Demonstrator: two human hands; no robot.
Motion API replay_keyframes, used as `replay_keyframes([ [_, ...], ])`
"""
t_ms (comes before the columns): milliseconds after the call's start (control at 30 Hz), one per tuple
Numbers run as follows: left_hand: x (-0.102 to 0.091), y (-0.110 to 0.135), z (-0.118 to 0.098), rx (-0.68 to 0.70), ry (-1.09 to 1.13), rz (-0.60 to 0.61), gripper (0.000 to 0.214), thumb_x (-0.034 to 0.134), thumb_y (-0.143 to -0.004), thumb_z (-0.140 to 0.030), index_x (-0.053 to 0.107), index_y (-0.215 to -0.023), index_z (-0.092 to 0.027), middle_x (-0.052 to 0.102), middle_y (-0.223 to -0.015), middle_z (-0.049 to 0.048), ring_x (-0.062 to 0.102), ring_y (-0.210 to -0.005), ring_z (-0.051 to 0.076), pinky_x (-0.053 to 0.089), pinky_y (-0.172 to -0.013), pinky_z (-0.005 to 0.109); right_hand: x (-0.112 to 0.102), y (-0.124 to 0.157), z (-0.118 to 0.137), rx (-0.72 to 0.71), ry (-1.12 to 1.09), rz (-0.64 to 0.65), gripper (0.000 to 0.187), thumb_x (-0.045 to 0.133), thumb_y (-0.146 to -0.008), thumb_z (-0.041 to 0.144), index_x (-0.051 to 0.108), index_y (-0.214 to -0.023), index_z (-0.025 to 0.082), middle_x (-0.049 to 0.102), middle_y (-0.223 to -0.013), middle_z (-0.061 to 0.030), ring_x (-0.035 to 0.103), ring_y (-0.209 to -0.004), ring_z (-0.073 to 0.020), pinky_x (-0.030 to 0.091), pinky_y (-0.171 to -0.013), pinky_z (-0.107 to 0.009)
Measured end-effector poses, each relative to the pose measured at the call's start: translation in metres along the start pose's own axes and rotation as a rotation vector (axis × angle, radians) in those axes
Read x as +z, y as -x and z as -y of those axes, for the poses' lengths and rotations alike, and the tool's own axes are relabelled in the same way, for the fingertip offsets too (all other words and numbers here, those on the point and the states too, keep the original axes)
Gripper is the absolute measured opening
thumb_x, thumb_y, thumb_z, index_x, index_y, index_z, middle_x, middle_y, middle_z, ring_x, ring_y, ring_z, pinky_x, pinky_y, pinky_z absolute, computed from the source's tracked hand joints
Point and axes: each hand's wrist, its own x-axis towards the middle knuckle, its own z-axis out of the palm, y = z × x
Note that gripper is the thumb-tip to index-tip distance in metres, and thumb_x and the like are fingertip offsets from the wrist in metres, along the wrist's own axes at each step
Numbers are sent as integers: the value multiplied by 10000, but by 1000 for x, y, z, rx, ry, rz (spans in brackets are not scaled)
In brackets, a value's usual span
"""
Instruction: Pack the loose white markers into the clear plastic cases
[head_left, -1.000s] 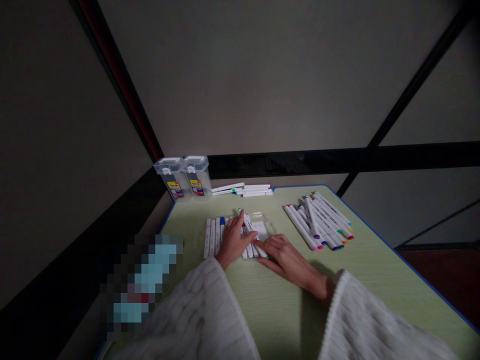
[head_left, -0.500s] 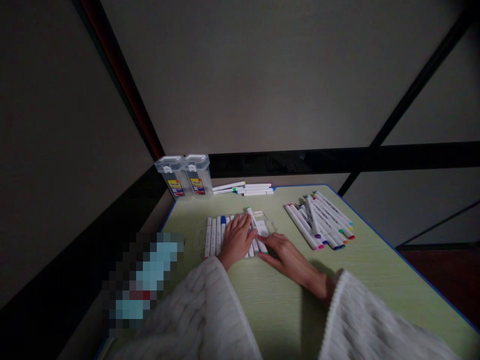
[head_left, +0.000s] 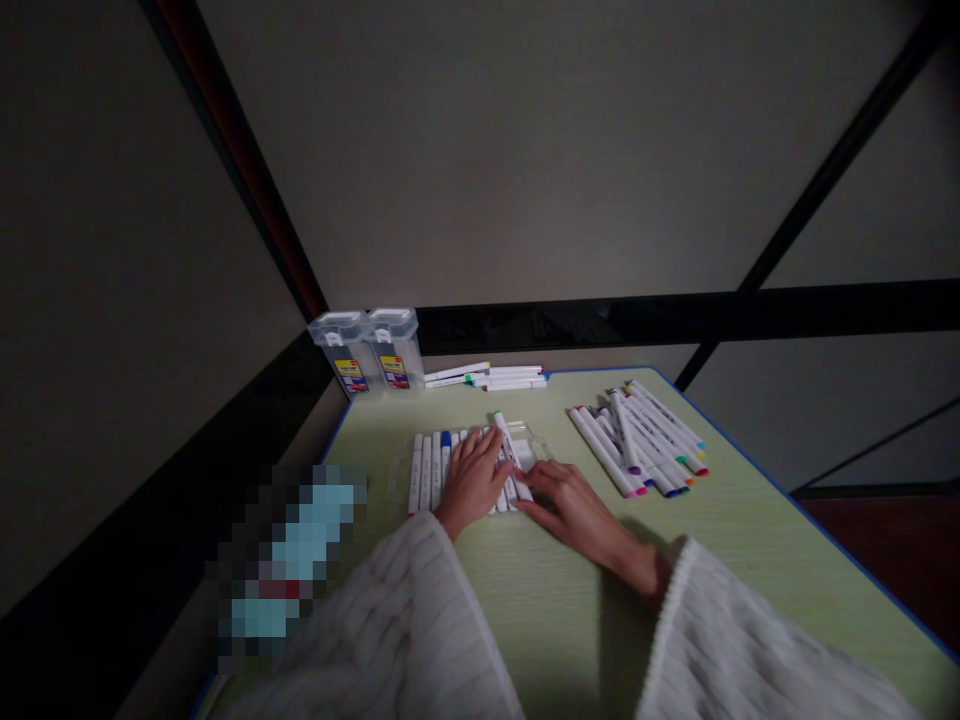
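Note:
A clear plastic case (head_left: 541,440) lies on the table with a row of white markers (head_left: 426,475) side by side in it. My left hand (head_left: 472,482) rests flat over the middle of the row, fingers stretched out, hiding several markers. A green-tipped marker (head_left: 506,437) lies slantwise at the right end of the row, against the left hand's fingers. My right hand (head_left: 566,500) holds the near end of this marker between thumb and fingers. The right part of the case, beyond that marker, shows no markers.
A loose pile of markers with coloured ends (head_left: 637,440) lies on the right of the table (head_left: 525,620). More markers (head_left: 514,379) lie along the back edge, beside two clear lidded boxes (head_left: 394,350). A blurred-out patch (head_left: 307,545) covers something at the left edge.
The right hand and the near end of the slanted marker have shifted very slightly up and left. The left hand stays in place on the row.

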Motion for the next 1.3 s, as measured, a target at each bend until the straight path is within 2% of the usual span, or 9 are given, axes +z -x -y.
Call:
replay_keyframes([
  [467, -2, 0, -1, 6, -19, 8, 448, 378, -858, -340, 392, -1276, -181, 382, -1361, 27, 268, -1271, 232, 241, -1032, 387, 2, -1, 0, 53, -1, -15, 254, 499, -833, 330, 580, -1009, 166, 589, -866, -64, 545, -862, -200, 399, -770, -325],
  [800, -1, -1, 0, 0, 4, -4, 424, 406, -848, -327, 430, -1249, -192, 400, -1349, 32, 275, -1270, 225, 243, -1037, 398, 2, 0, 0, 30, 27, -16, 252, 486, -839, 320, 565, -1013, 155, 565, -847, -59, 540, -843, -191, 406, -761, -322],
  [1100, 0, -1, 2, -10, 57, -27, 402, 439, -834, -305, 456, -1223, -207, 423, -1332, 41, 294, -1262, 216, 240, -1039, 405, 7, 1, -1, 49, 20, -119, 270, 513, -807, 292, 534, -1051, 178, 502, -1043, -117, 485, -955, -247, 417, -781, -394],
  [1300, -1, -1, 1, -15, 44, -19, 398, 445, -831, -298, 468, -1215, -193, 434, -1324, 39, 302, -1257, 223, 240, -1042, 393, 8, 1, -1, 27, 40, -60, 306, 466, -836, 280, 494, -1119, 167, 527, -1036, -115, 465, -973, -252, 392, -795, -400],
])
